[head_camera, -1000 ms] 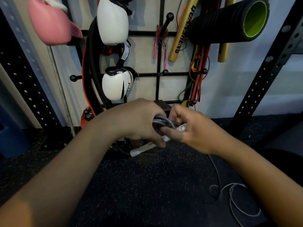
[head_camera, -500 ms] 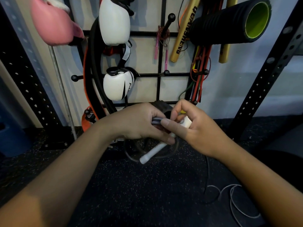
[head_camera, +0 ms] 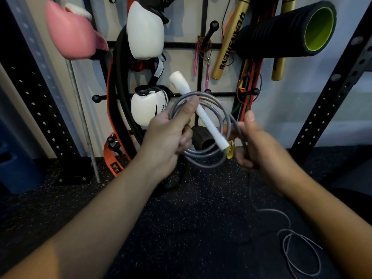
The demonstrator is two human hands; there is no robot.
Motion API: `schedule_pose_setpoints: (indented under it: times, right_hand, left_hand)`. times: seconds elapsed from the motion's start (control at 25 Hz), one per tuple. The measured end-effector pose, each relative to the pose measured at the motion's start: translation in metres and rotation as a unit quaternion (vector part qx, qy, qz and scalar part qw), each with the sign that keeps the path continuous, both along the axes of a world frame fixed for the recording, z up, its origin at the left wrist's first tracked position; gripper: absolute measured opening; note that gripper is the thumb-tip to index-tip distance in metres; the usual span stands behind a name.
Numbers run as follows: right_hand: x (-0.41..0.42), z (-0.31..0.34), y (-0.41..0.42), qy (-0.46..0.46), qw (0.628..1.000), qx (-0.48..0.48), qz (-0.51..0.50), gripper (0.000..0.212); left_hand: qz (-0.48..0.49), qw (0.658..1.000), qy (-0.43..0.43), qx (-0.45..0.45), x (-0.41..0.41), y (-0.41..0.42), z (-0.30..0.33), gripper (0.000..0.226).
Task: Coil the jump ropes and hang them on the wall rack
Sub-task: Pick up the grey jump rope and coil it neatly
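Observation:
My left hand (head_camera: 169, 135) pinches a coil of grey jump rope (head_camera: 209, 158) with its white handle (head_camera: 201, 115) lying slantwise across the loops, one end pointing up left. My right hand (head_camera: 253, 146) is closed around the rope strand on the coil's right side. From that hand the loose rope (head_camera: 289, 234) trails down to the floor and loops there. Behind the hands stands the black wall rack (head_camera: 201, 45) with ball-tipped pegs (head_camera: 213, 24); a pink-handled jump rope (head_camera: 196, 61) hangs on one peg.
On the rack hang white boxing gloves (head_camera: 145, 31), a pink glove (head_camera: 70, 35), black and orange bands (head_camera: 114, 93), gold sticks (head_camera: 227, 41), coloured bands (head_camera: 249, 85) and a black-green foam roller (head_camera: 285, 29). Perforated black uprights (head_camera: 332, 93) flank it. The floor is dark speckled rubber (head_camera: 181, 228).
Both hands rose toward the rack and drew apart. The coil opened into wide loops, and the white handle swung from hanging down left to lying across the coil, tip up.

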State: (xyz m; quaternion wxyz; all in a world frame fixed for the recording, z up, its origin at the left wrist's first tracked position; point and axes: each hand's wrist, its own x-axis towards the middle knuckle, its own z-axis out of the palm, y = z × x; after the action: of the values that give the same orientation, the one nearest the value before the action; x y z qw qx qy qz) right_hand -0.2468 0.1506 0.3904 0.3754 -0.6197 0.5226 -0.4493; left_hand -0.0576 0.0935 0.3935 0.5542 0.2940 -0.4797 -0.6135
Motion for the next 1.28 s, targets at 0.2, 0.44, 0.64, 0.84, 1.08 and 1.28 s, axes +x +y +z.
schedule_pose_setpoints:
  times: [0.2,0.44,0.64,0.84,1.08,1.28]
  right_hand:
    - [0.03,-0.014,-0.001,-0.095,0.993,-0.053,-0.054,0.043]
    - [0.014,-0.009,-0.015,-0.047,0.991,-0.101,-0.077,0.036]
    - [-0.002,0.0,-0.009,0.117,0.989,-0.059,0.063,0.038]
    - [0.016,-0.006,-0.007,0.149,0.98,-0.086,0.105,0.045]
    - [0.011,-0.008,-0.009,0.186,0.973,-0.083,0.105,0.039]
    - [0.004,-0.012,-0.011,0.124,0.983,-0.118,0.059,0.016]
  left_hand:
    - [0.052,0.995,0.07,0.056,-0.026,0.016,-0.014,0.022]
    - [0.068,0.994,-0.09,-0.01,-0.006,-0.002,-0.007,0.065]
    - [-0.049,0.845,-0.497,-0.192,0.044,-0.008,0.038,0.095]
    - [-0.239,0.788,-0.557,-0.109,0.023,0.006,0.031,0.047]
    - [-0.208,0.841,-0.489,-0.101,0.017,0.002,0.015,0.032]
    - [-0.225,0.83,-0.497,-0.115,0.009,0.004,0.008,0.047]
